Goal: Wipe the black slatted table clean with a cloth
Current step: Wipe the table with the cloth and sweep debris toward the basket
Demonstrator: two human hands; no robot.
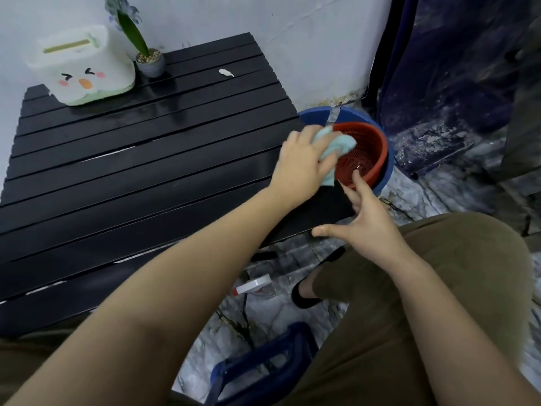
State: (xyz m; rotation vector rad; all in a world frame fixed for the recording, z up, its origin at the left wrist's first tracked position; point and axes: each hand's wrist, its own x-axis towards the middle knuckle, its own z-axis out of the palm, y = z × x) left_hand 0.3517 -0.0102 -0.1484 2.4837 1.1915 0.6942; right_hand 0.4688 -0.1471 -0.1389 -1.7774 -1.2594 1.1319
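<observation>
At the right edge of the black slatted table point(140, 171), the left hand point(304, 162) grips the bunched cloth point(131, 143) beside the red basket point(366, 153); the right hand point(369, 227), fingers spread, holds nothing. A careless sweep may miss the white scrap point(226, 72).

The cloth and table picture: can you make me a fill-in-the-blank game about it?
1. The left hand grips a light blue ____.
2. The red basket sits inside a ____ basin.
3. The potted plant stands on the black ____.
4. The right hand holds ____.

Missing words: cloth; blue; table; nothing
</observation>
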